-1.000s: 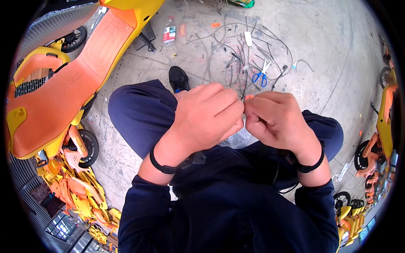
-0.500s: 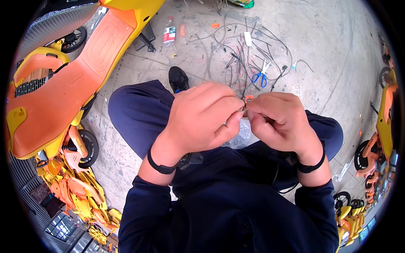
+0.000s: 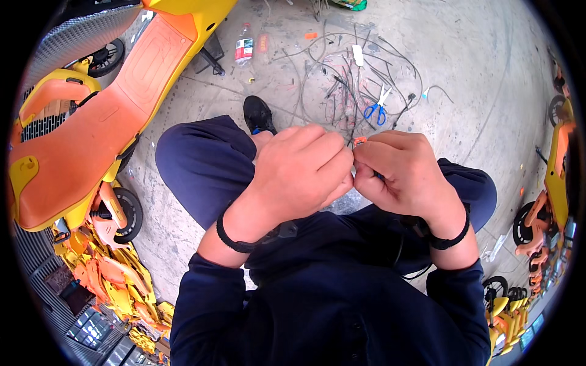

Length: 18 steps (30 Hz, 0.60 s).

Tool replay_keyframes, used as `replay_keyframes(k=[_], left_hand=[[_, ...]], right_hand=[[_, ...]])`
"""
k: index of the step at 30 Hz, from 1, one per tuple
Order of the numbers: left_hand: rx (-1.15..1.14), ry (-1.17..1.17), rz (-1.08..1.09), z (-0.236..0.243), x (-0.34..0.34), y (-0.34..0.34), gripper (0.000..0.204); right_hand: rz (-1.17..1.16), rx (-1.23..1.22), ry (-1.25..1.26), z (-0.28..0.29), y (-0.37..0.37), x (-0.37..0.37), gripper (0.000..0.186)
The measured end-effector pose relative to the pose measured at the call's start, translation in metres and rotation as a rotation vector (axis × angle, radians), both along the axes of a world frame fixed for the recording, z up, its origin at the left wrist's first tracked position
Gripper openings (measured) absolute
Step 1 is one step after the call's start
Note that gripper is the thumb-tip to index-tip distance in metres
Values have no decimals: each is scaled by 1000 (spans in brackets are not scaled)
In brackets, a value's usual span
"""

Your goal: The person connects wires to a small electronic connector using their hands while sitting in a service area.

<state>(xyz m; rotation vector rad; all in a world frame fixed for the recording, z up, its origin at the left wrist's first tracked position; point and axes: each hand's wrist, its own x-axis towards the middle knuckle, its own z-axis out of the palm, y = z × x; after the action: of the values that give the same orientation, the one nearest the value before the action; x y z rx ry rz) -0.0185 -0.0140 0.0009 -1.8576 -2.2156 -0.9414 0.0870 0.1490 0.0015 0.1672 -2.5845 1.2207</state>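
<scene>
Facing each other on the near side of the scissors (image 3: 375, 113), the left hand (image 3: 302, 168) and right hand (image 3: 400, 171) are both curled closed, their fingers meeting or almost so. The right one appears closed around a small blue piece (image 3: 379, 176), of which only a sliver shows inside the curl; what the left one grips, if anything, I cannot tell, since its back hides the fingertips. A small orange piece (image 3: 360, 141) shows just past the hands, between them and the scissors; whether it is held or lies on the floor is unclear.

The blue piece looks light, small enough for a fingertip pinch; its stiffness cannot be judged, so it is probably best held by its edge, without a hard squeeze. Wires (image 3: 342, 85) spread around and beyond the scissors look light and bendy, likely to snag on one another, and are best held near an end. Left of the scissors and farther off stands or lies a clear bottle (image 3: 244, 47).
</scene>
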Motion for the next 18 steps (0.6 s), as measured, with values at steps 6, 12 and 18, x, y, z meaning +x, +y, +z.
replay_keyframes(k=[6, 12, 18], left_hand=[[39, 0, 23, -2, -1, 0, 20], [62, -15, 31, -4, -3, 1, 19], [111, -126, 94, 1, -12, -2, 13]], right_hand=[[14, -41, -14, 0, 0, 0, 9], [23, -60, -24, 1, 1, 0, 9], [58, -170, -53, 6, 1, 1, 9]])
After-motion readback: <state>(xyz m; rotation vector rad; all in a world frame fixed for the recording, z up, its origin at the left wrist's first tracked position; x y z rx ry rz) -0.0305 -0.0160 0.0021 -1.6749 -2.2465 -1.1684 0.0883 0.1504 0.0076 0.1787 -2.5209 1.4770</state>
